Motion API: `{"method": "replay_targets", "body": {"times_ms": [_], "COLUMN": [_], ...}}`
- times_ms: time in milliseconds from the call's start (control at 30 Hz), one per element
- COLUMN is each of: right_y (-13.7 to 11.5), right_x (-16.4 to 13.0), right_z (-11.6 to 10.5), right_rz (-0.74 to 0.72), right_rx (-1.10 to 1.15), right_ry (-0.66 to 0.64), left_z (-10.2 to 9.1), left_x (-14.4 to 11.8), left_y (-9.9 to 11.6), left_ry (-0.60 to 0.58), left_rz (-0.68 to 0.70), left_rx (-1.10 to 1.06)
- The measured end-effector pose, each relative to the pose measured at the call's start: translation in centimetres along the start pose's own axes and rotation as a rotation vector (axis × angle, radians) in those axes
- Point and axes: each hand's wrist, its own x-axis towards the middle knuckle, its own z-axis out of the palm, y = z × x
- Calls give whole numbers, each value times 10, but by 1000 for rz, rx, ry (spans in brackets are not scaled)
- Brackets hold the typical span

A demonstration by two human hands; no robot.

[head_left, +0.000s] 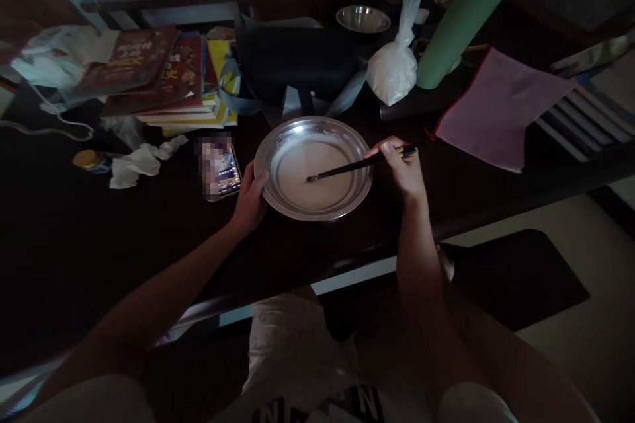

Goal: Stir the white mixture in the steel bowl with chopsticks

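A shiny metal basin [364, 188] sits on the dark table in front of me, holding a pale, milky liquid [297, 168]. My left hand [252, 198] grips its left rim, thumb over the edge and fingers mostly hidden beneath. On the right, my right hand [405, 168] is closed around dark chopsticks [350, 166] with gold near the upper end. They slant down to the left into the basin, and their tips, coated with some of the mixture, are at the liquid near the middle. Whether there are one or two sticks is hard to make out.
A lit phone [228, 168] lies left of the basin, near crumpled tissue [136, 165] and a gold-lidded jar [92, 160]. Behind stand stacked books [183, 79], a black case [297, 63], a knotted bag of white powder [394, 73], a green cylinder [466, 20] and a pink pouch [501, 106].
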Motion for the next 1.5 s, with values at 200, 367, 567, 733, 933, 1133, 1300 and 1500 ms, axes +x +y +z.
{"method": "replay_targets", "body": {"times_ms": [200, 367, 567, 733, 933, 1133, 1300, 1500], "right_y": [1, 0, 0, 2, 1, 0, -2, -3], "right_x": [0, 0, 0, 0, 0, 0, 0, 1], "right_z": [-2, -1, -1, -2, -3, -2, -1, -2], "right_rz": [32, 7, 20, 6, 12, 42, 35, 44], "right_rx": [-2, -31, -8, -34, -19, -52, -44, -72], "right_ry": [106, 58, 57, 90, 0, 109, 11, 94], "left_z": [0, 1, 1, 1, 0, 1, 3, 2], "left_x": [0, 0, 0, 0, 0, 0, -1, -1], "left_y": [-1, 0, 0, -1, 0, 2, 3, 3], "left_ry": [11, 9, 16, 4, 1, -12, -2, -8], "left_rz": [-1, -5, -2, 1, 1, 4, 2, 2], "left_rx": [-10, -23, -34, -8, -14, 5, 7, 15]}}
